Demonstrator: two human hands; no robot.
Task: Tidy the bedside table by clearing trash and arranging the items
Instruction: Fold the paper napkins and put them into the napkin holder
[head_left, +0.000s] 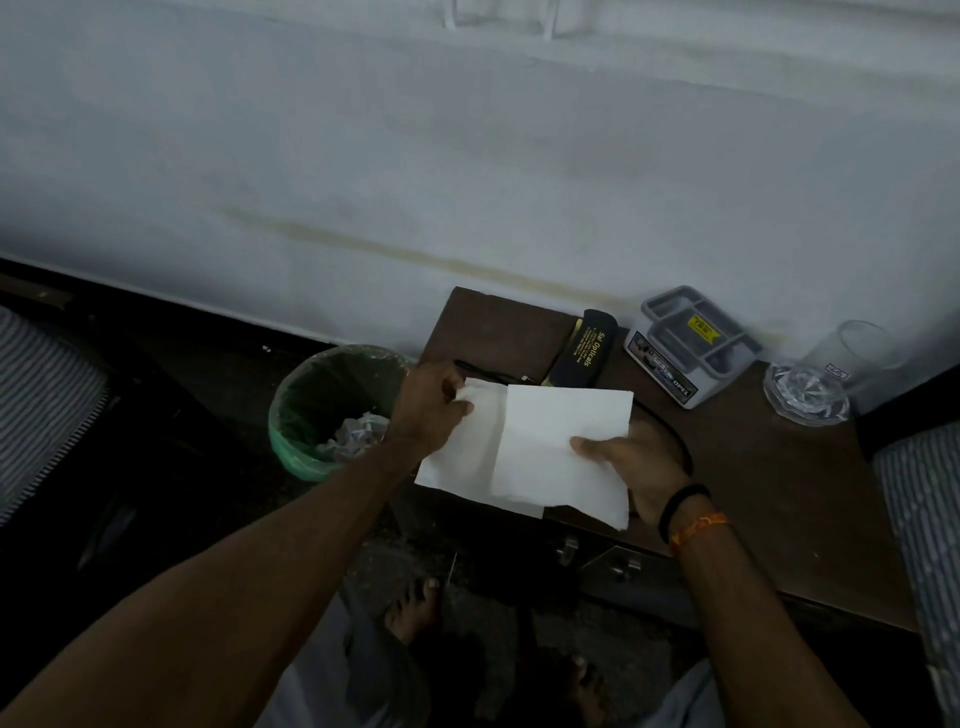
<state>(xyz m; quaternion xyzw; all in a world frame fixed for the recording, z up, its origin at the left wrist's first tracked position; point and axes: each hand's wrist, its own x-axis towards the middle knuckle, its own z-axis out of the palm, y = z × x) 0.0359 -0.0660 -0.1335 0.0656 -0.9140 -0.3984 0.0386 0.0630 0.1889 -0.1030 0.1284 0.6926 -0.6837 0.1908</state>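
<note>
Two white paper napkins hang over the front left part of the brown bedside table (769, 467). My left hand (431, 410) pinches the top corner of the left napkin (462, 457). My right hand (639, 462) holds the right napkin (561, 452), thumb on top and fingers underneath. The right napkin overlaps the left one. A black spectacle case (584, 353) with gold lettering lies behind the napkins. A pair of black glasses (488, 370) is partly hidden behind my left hand.
A green-lined bin (311, 415) with crumpled trash stands on the floor left of the table. A grey organiser box (685, 343) and a clear glass (821, 384) stand at the back right, by the white wall. Striped bedding (924, 493) borders the right. My bare feet are below.
</note>
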